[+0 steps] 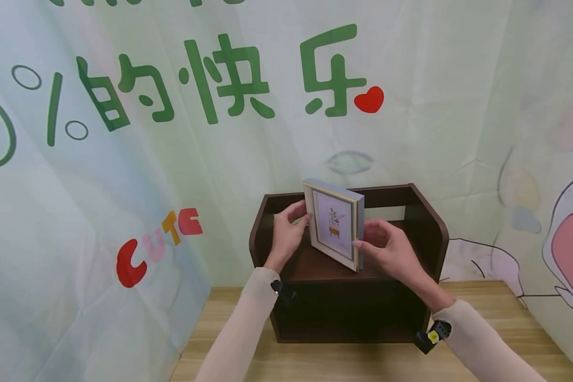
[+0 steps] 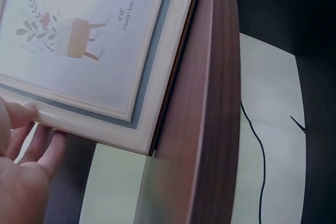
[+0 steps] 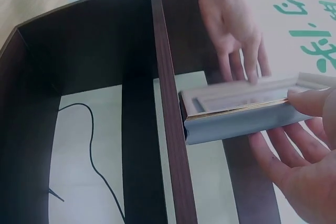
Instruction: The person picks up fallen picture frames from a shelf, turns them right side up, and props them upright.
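Note:
A picture frame (image 1: 334,225) with a cream border and a potted-plant print stands upright, turned at an angle, on the upper shelf (image 1: 298,268) of a dark brown rack. My left hand (image 1: 288,233) pinches its left side, thumb on the front border and fingers behind, as the left wrist view shows. At the opposite side my right hand (image 1: 391,249) grips the edge between thumb and fingers. In the right wrist view the frame's blue-grey side (image 3: 236,124) faces the camera, and its bottom end is right at the shelf board (image 3: 176,129).
The rack's lower compartment (image 1: 348,313) lies under the shelf; a thin black cable (image 3: 92,140) shows through its back opening. The rack stands on a wood-grain table (image 1: 477,302). Behind hangs a printed curtain (image 1: 248,154) with green characters. Raised side panels (image 1: 425,217) flank the upper shelf.

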`<state>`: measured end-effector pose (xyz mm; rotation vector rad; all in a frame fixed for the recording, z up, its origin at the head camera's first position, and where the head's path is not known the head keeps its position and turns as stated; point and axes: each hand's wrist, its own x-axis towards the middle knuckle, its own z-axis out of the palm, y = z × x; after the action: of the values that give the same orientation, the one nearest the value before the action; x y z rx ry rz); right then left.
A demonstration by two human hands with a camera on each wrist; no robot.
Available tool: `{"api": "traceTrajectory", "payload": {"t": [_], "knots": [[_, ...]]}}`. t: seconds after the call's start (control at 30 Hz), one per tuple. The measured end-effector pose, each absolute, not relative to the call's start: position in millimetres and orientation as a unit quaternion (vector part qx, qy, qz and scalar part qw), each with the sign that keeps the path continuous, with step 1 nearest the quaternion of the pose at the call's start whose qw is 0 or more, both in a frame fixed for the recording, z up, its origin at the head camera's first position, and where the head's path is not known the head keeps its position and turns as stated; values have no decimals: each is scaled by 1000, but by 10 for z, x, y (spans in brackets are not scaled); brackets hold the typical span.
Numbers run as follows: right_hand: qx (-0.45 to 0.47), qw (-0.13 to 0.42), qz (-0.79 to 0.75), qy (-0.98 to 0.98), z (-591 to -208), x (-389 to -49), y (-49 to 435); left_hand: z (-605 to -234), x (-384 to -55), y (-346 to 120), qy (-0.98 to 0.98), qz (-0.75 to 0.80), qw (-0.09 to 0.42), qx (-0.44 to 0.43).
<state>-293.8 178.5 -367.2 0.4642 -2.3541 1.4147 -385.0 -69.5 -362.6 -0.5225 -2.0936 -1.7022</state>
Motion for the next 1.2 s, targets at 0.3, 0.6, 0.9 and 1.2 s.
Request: {"api": "traceTrajectory", "payload": {"t": [0.3,0.6,0.9,1.2], "knots": [[186,166,521,-816,-3694,-2882,1629,-3641,-3922,-654,-740,-615,182,-202],[198,168,524,-811,-3693,-2842,1414,-3644,-3987,-587,-728,-629,168,-214],[199,189,526,-805,-3730,-2803,1269,-3643,-3982,-497,-733,-632,147,-203],[207,200,526,-801,-3733,-2804,1237,-3660,-3983,-493,-736,-626,164,-198]]}}
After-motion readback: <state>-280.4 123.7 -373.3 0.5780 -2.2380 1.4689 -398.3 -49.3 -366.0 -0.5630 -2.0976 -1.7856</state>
